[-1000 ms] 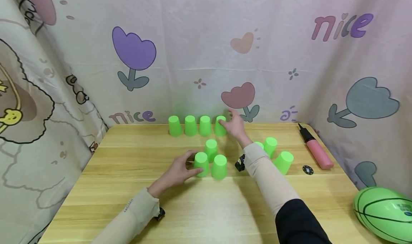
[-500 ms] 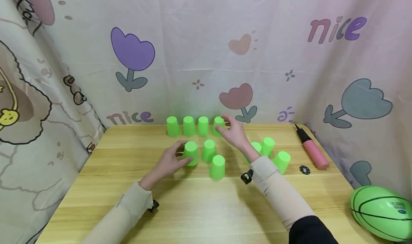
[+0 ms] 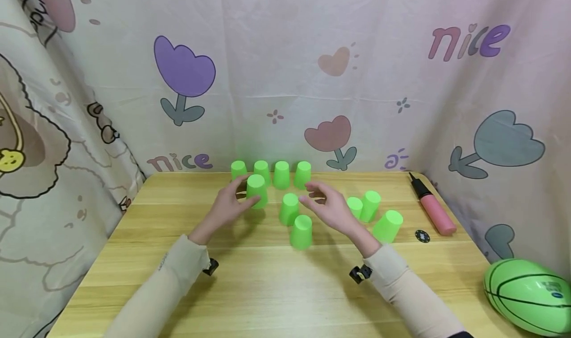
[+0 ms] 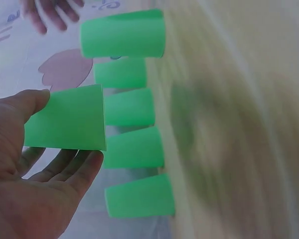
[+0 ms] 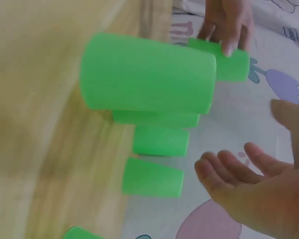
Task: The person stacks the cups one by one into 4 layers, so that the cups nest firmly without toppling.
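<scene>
My left hand [image 3: 224, 208] grips an upside-down green plastic cup [image 3: 256, 193] between thumb and fingers. In the left wrist view this held cup [image 4: 67, 119] is raised off the table, in front of a row of several matching cups [image 3: 281, 175] along the back edge. My right hand [image 3: 333, 210] holds nothing; its fingers are spread and loosely bent beside a single cup [image 3: 289, 210] in the middle. Just in front of that one stands another cup [image 3: 301, 233]. The right wrist view shows the right palm [image 5: 259, 189] turned toward the cups, with a gap between.
Three more green cups [image 3: 370, 206] stand to the right of the right hand. Farther right on the wooden table [image 3: 267, 288] lie a black round chip [image 3: 422, 236] and a pink hand pump [image 3: 434, 211]. A green ball [image 3: 528, 296] sits at the right edge. Printed curtain hangs behind.
My left hand has carried its cup from the front pair back and left, lifting it toward the back row. My right hand has drawn away from the back row's rightmost cup toward me.
</scene>
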Demonstrator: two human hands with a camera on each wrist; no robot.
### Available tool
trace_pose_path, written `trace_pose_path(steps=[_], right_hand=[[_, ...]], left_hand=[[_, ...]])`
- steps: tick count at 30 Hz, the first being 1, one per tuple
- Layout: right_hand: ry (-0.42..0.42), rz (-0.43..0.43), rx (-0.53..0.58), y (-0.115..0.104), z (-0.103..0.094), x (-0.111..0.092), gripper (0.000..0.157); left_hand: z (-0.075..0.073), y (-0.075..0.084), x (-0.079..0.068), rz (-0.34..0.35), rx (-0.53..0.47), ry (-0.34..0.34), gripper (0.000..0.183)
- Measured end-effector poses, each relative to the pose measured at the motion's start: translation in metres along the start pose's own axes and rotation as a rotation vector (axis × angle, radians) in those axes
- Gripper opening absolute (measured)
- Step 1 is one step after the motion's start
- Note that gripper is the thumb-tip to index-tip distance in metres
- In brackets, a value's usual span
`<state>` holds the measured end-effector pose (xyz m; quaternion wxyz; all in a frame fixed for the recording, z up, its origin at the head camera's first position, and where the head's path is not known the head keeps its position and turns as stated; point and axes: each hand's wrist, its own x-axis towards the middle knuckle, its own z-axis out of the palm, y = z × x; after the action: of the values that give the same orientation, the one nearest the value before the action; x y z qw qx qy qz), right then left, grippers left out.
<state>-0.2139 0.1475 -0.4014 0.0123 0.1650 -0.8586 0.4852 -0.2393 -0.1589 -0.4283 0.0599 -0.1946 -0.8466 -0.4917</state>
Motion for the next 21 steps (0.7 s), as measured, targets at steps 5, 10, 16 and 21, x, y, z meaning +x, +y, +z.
trace_pose_path(steps=[5, 10, 16, 21], right_hand=[[-0.031, 0.014, 0.022, 0.005, 0.001, -0.018, 0.055], [-0.046, 0.003, 0.034, 0.010, 0.002, -0.032, 0.057], [-0.066, 0.023, 0.026, 0.018, 0.006, -0.042, 0.059], [-0.093, 0.022, 0.025, 0.026, 0.012, -0.045, 0.067]], left_hand=[[-0.012, 0.005, 0.013, -0.046, -0.007, 0.024, 0.067], [-0.021, 0.007, 0.025, -0.053, -0.030, 0.046, 0.066], [-0.027, 0.005, 0.038, -0.059, -0.015, 0.077, 0.065], [-0.032, 0.001, 0.049, -0.065, -0.007, 0.099, 0.064]])
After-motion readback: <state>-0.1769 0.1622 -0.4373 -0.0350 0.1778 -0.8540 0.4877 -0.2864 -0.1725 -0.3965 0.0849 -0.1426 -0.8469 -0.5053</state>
